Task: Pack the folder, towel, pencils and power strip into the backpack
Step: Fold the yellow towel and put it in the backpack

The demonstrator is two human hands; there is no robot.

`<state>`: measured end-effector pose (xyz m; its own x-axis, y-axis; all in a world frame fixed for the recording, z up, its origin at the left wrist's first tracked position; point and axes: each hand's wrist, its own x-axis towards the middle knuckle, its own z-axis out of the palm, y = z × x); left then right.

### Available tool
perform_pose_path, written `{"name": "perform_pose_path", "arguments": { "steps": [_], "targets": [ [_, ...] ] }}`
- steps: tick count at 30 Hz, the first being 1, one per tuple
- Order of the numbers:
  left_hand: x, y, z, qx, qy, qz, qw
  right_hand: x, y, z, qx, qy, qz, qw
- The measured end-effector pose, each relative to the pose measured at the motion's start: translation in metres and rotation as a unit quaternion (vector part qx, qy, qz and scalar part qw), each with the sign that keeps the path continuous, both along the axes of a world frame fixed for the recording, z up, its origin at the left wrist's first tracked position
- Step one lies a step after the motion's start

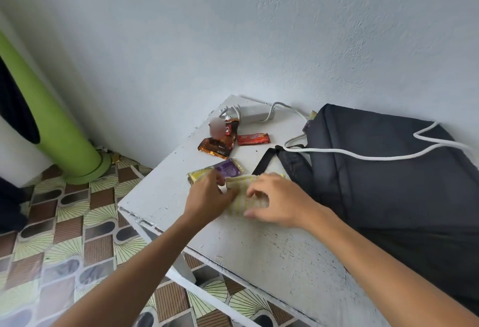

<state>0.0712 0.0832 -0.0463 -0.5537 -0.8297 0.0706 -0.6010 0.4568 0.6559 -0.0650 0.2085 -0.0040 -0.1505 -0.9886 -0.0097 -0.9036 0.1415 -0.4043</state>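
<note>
From the head view, one white bench stands against a pale wall, its paint chipped along the near left edge, which drops to a patterned floor. One yellow-striped towel, folded small, lies near the middle of the bench, just left of the backpack. The left hand pinches the towel's left end with curled fingers, and the right hand rests over its right part, fingers bent down onto the cloth. One dark backpack lies flat, filling the right side of the bench to the wall, with one white cord draped across it. One white power strip sits at the far edge by the wall. Four snack wrappers lie between it and the hands. Bare bench surface stays open toward the near edge.
</note>
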Motion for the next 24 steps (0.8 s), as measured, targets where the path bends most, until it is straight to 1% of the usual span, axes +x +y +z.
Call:
{"name": "perform_pose_path", "arguments": {
  "steps": [1, 2, 3, 4, 5, 6, 7, 9, 10, 12, 14, 15, 17, 18, 19, 20, 22, 24],
  "targets": [
    [-0.001, -0.003, 0.001, 0.004, -0.008, -0.002, 1.000, 0.003, 0.000, -0.003, 0.053, 0.034, 0.023, 0.998],
    [-0.001, -0.005, 0.001, 0.009, -0.019, -0.007, 1.000, 0.005, -0.001, -0.008, 0.077, 0.070, 0.032, 0.994],
    [-0.002, -0.006, 0.002, 0.014, -0.025, -0.017, 0.999, 0.006, -0.002, -0.012, 0.070, 0.088, 0.032, 0.993],
    [-0.002, -0.007, 0.002, 0.016, -0.023, -0.028, 0.999, 0.006, -0.002, -0.016, 0.042, 0.081, 0.027, 0.996],
    [-0.002, -0.007, 0.002, 0.015, -0.003, -0.040, 0.999, 0.005, -0.001, -0.018, 0.006, 0.052, 0.015, 0.999],
    [-0.001, -0.007, 0.002, 0.010, 0.039, -0.050, 0.998, 0.004, -0.001, -0.019, -0.024, 0.006, -0.005, 1.000],
    [0.002, -0.008, 0.003, 0.004, 0.102, -0.061, 0.993, 0.003, -0.001, -0.016, -0.046, -0.050, -0.032, 0.997],
    [0.007, -0.007, 0.016, 0.017, 0.217, -0.109, 0.970, -0.001, 0.000, -0.003, -0.081, -0.157, -0.079, 0.981],
    [0.009, -0.006, 0.027, 0.044, 0.247, -0.140, 0.958, -0.004, 0.001, 0.008, -0.098, -0.202, -0.095, 0.970],
    [0.008, -0.005, 0.048, 0.122, 0.257, -0.197, 0.938, -0.011, 0.003, 0.032, -0.128, -0.316, -0.116, 0.933],
    [-0.001, -0.002, 0.063, 0.207, 0.269, -0.220, 0.915, -0.021, 0.008, 0.052, -0.146, -0.432, -0.137, 0.880],
    [-0.006, -0.002, 0.068, 0.268, 0.280, -0.215, 0.897, -0.025, 0.010, 0.058, -0.149, -0.476, -0.151, 0.853],
    [-0.017, 0.003, 0.077, 0.399, 0.301, -0.208, 0.840, -0.032, 0.016, 0.064, -0.152, -0.547, -0.192, 0.800],
    [-0.024, 0.008, 0.080, 0.445, 0.307, -0.210, 0.815, -0.034, 0.021, 0.064, -0.151, -0.568, -0.213, 0.780],
    [-0.031, 0.013, 0.082, 0.473, 0.312, -0.204, 0.798, -0.035, 0.026, 0.063, -0.148, -0.576, -0.233, 0.769],
    [-0.038, 0.019, 0.083, 0.491, 0.321, -0.187, 0.788, -0.036, 0.031, 0.061, -0.145, -0.576, -0.252, 0.764],
    [-0.056, 0.035, 0.084, 0.498, 0.333, -0.132, 0.790, -0.039, 0.046, 0.059, -0.155, -0.577, -0.279, 0.752],
    [-0.075, 0.051, 0.084, 0.489, 0.344, -0.091, 0.797, -0.044, 0.064, 0.058, -0.172, -0.610, -0.287, 0.718]
  ]
}}
